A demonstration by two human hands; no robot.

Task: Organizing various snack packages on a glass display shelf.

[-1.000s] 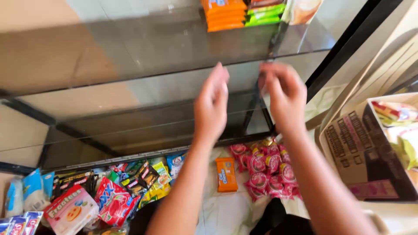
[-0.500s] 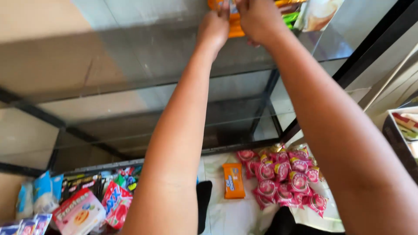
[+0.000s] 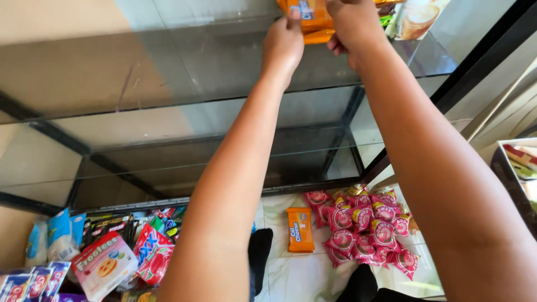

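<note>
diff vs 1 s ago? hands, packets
Both hands went from hovering low over the floor snacks up to the top glass shelf. Left hand and right hand now grip the orange packets there. Single orange packet and pink packet pile on the floor stayed put.

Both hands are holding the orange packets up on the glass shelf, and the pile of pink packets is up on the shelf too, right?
Not quite. The head view shows the pink packets lying on the floor below, not on the glass shelf. The left hand and right hand do hold the orange packets up there.
</note>
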